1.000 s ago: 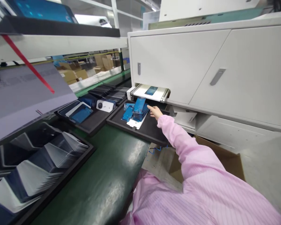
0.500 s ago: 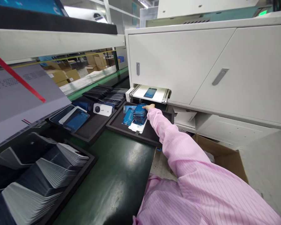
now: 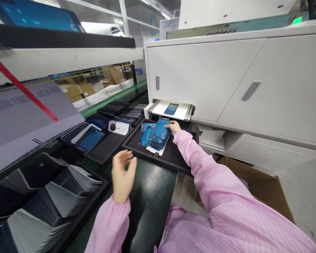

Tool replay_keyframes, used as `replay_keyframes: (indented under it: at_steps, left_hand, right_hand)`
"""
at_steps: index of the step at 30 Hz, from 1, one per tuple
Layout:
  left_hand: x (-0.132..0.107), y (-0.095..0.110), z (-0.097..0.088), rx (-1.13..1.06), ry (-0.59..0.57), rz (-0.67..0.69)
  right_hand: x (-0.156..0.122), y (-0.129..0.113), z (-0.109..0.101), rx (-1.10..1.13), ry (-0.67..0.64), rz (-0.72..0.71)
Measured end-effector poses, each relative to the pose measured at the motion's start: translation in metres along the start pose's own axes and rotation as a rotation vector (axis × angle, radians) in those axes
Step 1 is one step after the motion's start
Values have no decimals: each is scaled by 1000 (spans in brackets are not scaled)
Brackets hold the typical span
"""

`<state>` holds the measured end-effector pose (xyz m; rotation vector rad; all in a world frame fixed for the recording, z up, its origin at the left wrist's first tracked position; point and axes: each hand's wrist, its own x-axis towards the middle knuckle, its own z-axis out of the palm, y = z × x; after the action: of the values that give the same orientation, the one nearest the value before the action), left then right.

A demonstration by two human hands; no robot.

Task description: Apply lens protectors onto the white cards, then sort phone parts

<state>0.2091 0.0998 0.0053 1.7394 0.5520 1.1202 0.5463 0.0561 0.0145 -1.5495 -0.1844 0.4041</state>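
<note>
My right hand (image 3: 173,127) reaches far forward and its fingers rest on the top of a stack of blue film-covered panels (image 3: 159,133) lying in a black tray (image 3: 173,156). The fingers look curled over the stack's edge. My left hand (image 3: 122,176) is raised over the green belt (image 3: 144,200), fingers loosely apart, holding nothing. Just behind the stack, one blue panel (image 3: 171,109) lies on the white outfeed conveyor (image 3: 181,111) of a white machine (image 3: 226,77).
A second black tray (image 3: 105,147) to the left holds more panels and a small white device (image 3: 118,127). At near left a black bin (image 3: 89,207) holds rows of white-edged sheets. A cardboard box (image 3: 263,182) sits at lower right, below the machine.
My left hand has come up into view over the belt. My right hand stays at the stack of panels, having moved from its right side onto its top.
</note>
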Motion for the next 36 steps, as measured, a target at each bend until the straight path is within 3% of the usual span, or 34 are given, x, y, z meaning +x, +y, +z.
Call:
replay_keyframes:
  at_steps: [4,6,10,13,16,18,20,23,25,27,29,31,33,36]
  left_hand:
    - [30,-23,49,17,-183,-89]
    - [50,-33,73,0,-219,-100]
    - [84,-44,107,-65,-405,-73]
    - [92,-46,123,-76,-492,-60]
    - [89,-34,129,-36,-468,-36]
    - [86,-14,121,-8,-446,-7]
    - [82,14,98,14,-431,45]
    - [65,50,39,92,-420,235]
    - [43,56,-7,142,-370,248]
    - [9,44,-44,89,-312,147]
    - [-32,22,-64,56,-298,-2]
    - [-72,-1,-66,130,-230,-146]
    - [-100,-19,-58,183,-9,-215]
    - [-117,-32,-48,91,95,-194]
  right_hand:
    - [-36,-9,-9,70,-85,-236]
    - [-60,-10,-10,88,-162,-350]
    - [-98,-2,-4,75,-330,-575]
    - [-106,11,2,59,-306,-485]
    - [-109,14,6,79,-293,-391]
    - [-117,5,6,98,-298,-400]
    - [-135,-10,7,165,-303,-437]
    - [-175,-28,12,354,-364,-496]
    - [-203,-26,20,399,-489,-491]
    - [-228,-11,31,354,-653,-455]
    - [-248,15,43,273,-799,-415]
    - [-265,43,54,166,-898,-399]
    - [-276,66,61,57,-962,-427]
    - [-282,85,65,5,-1033,-499]
